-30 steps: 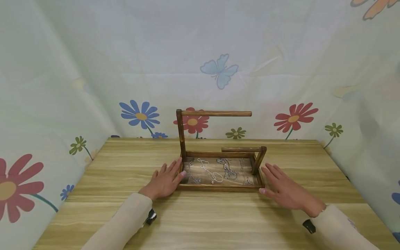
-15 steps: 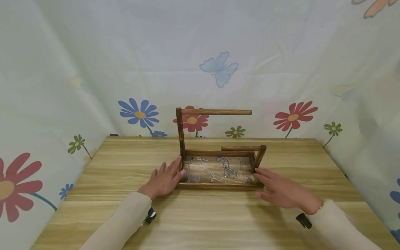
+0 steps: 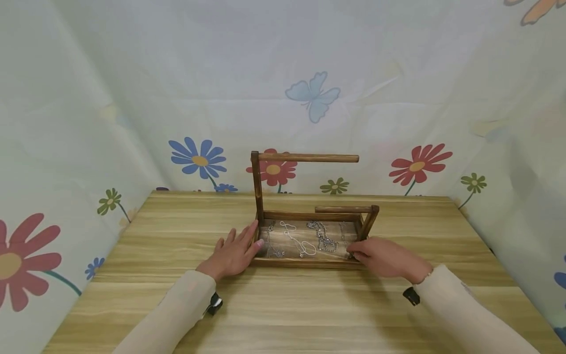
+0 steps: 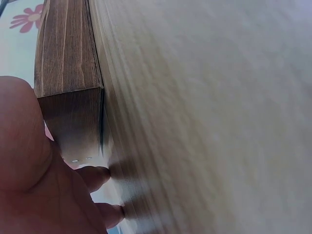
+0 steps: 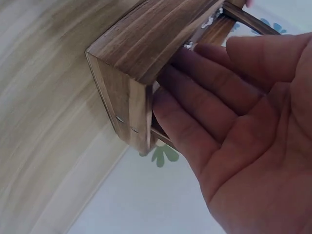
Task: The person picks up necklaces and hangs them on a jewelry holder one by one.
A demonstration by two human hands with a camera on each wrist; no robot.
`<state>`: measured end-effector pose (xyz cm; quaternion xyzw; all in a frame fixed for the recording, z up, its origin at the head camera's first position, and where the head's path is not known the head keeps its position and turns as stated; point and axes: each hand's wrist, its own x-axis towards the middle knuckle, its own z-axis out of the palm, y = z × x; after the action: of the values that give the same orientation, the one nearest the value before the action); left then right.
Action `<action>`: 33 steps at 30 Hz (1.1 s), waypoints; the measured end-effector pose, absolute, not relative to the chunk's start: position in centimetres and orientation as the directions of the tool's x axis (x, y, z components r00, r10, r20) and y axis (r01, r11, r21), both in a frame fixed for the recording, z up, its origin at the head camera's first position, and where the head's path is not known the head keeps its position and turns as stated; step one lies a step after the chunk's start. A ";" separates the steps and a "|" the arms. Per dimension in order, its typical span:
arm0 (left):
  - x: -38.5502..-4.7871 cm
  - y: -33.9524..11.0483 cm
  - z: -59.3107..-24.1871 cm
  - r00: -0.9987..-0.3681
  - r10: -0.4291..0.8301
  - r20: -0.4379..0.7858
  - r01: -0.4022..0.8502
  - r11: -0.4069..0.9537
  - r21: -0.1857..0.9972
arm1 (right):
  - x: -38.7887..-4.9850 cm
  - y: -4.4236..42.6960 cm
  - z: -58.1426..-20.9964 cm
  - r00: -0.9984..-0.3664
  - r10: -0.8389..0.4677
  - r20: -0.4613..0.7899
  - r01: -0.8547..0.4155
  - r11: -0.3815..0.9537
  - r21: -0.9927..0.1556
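A brown wooden jewelry stand [image 3: 309, 264] has a shallow tray with several silver chain necklaces lying in it. Among them are a thin pale chain [image 3: 289, 236] and a thicker chain [image 3: 325, 238]. My left hand [image 3: 232, 253] rests with spread fingers against the tray's left end, thumb over the rim. In the left wrist view its fingertips touch the table. My right hand [image 3: 386, 255] reaches over the right end, fingers inside the tray [image 5: 117, 53]. Thumb and forefinger come close together at the rightmost necklace; their tips are mostly hidden, so I cannot tell whether they pinch it.
A tall post [image 3: 257, 189] with a long bar [image 3: 309, 158] rises at the stand's left end. A shorter post [image 3: 370, 221] with a lower bar [image 3: 342, 209] stands beside my right hand. The wood-grain table [image 3: 287, 305] meets a flowered cloth backdrop [image 3: 221, 98].
My right hand has moved left from beside the stand, over the tray's right end, its fingers drawing together at the rightmost necklace. My left hand has stayed in place.
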<state>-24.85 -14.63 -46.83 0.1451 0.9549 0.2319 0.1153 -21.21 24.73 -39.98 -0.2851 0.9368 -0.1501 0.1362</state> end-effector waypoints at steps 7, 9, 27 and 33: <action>-24.4 -14.3 -45.8 -0.931 0.321 -0.175 0.210 0.860 0.464 | -22.9 24.0 -40.7 -0.786 -0.583 -0.206 -0.503 0.797 -0.335; -24.4 -14.3 -45.9 -0.931 0.321 -0.174 0.210 0.860 0.464 | -23.1 23.7 -40.8 -0.785 -0.578 -0.221 -0.499 0.803 -0.327; -24.2 -14.4 -45.7 -0.928 0.323 -0.184 0.195 0.844 0.499 | -25.4 22.5 -42.1 -0.755 -0.648 -0.105 -0.637 0.762 -0.119; -24.7 -14.6 -46.9 -0.934 0.318 -0.161 0.194 0.833 0.519 | -26.3 22.3 -43.0 -0.740 -0.666 -0.095 -0.670 0.743 0.011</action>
<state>-24.68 -14.64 -46.89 0.1350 0.9495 0.2559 0.1212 -26.30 22.33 -42.99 -0.3580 0.9325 0.0222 0.0422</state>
